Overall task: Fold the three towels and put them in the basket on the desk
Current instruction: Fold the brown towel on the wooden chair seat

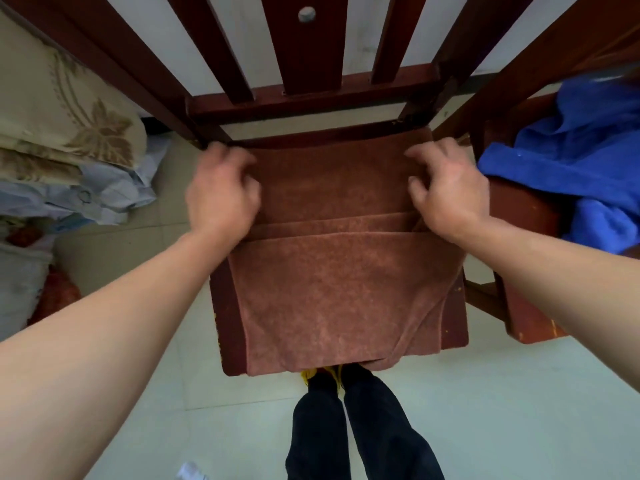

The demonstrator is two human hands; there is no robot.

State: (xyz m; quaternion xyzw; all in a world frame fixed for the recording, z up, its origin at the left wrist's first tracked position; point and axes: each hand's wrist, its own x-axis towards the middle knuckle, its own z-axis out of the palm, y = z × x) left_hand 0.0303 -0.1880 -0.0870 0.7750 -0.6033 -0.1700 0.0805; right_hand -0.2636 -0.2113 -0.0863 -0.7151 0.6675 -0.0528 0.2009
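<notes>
**Brown towel on chair seat, both hands at far fold**

Brown towel (332, 289) lies on the seat of a wooden chair (225, 323). Folded layers are stepped and the near edge overhangs the seat front. Left hand (221, 192) grips the top layer's left edge, fingers (242, 164) curled, slightly blurred. Right hand (446, 188) grips the right edge likewise. Blue towel (571, 168) lies crumpled on a second chair (519, 209) at right. Patterned bedding (69, 116) is at left.

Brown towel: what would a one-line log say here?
brown towel: part folded on chair | left hand: grips left edge | right hand: grips right edge | blue towel: heaped, right
</notes>
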